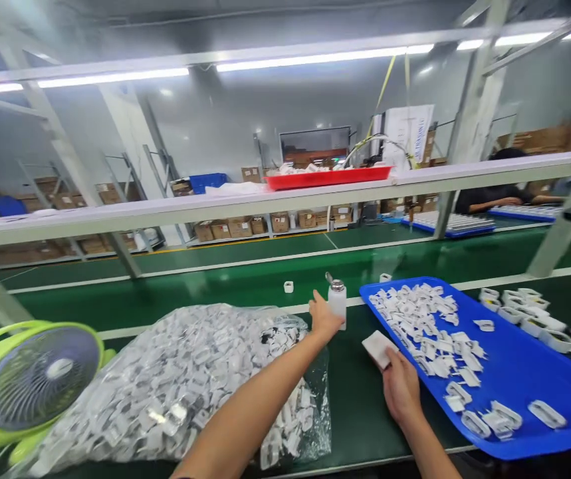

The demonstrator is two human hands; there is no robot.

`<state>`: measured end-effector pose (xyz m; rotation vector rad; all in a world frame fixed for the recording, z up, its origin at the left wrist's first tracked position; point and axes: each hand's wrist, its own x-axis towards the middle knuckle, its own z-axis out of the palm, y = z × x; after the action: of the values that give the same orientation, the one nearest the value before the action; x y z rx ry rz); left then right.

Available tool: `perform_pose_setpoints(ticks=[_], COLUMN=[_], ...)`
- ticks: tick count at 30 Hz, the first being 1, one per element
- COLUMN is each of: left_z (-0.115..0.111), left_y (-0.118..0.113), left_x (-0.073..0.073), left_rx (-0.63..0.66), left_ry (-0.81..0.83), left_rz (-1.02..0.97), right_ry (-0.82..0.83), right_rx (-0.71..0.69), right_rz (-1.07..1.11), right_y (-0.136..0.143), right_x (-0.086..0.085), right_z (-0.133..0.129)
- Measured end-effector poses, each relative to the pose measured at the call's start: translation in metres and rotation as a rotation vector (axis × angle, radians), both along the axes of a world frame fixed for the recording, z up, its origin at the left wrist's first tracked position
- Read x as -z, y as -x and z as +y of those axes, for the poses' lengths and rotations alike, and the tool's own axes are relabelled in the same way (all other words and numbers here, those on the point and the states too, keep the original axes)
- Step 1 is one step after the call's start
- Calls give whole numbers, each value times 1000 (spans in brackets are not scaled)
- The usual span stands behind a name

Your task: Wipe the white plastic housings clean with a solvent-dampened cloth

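My left hand (pixel 324 318) is at a small white pump bottle (pixel 337 303) with a metal top, its lid flipped up. The thumb lies across the front of the upright bottle; the other fingers are on its left side, partly hidden. My right hand (pixel 401 384) pinches a folded white cloth (pixel 379 348) at its lower right, beside the blue tray (pixel 524 362). On that tray lie many small white plastic parts (pixel 432 326). Left of my hands, a large clear plastic bag (pixel 200 372) full of similar white parts spreads over the dark green bench.
A lime-green fan (pixel 40 379) stands at far left. White plastic housings (pixel 539 316) sit beyond the blue tray at right. One white part (pixel 288 287) lies on the green belt. Overhead, a shelf (pixel 175 207) carries a red tray (pixel 330 178). Another person (pixel 499 193) works at back right.
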<state>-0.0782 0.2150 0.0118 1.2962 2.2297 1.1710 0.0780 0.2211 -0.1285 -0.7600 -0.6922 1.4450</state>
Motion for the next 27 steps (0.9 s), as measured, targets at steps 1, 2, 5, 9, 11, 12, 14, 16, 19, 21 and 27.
perform_pose_setpoints(ticks=[1,2,5,9,11,12,14,16,19,21,27], left_z=[-13,-27,-73,-120,-135,-141,-151,-160,-168,-169,-161], left_y=[-1,-1,6,37,52,57,63,63,59,56,42], left_x=[-5,-10,-23,-21,-12,-8,-1,0,-3,-7,-3], left_rx=[48,121,346,359,373,382,393,383,375,383,419], left_ry=[3,-5,-17,67,157,203,287,350,420,455,493], left_rz=[37,78,195,337,390,413,453,488,520,522,452], right_ry=[-3,-7,-21,-43,-69,-94,-165,-233,-275,-260,-19], right_rx=[5,7,7,55,85,80,19,-85,-227,-272,-252], right_rz=[-24,-52,-161,-433,-593,-659,-752,-797,-807,-785,-545], right_y=[0,0,-1,-1,1,2,4,6,8,7,-6], right_x=[2,4,7,-3,-13,-17,-25,-30,-33,-35,-46], right_z=[-1,-2,-3,6,14,19,25,26,17,4,-49])
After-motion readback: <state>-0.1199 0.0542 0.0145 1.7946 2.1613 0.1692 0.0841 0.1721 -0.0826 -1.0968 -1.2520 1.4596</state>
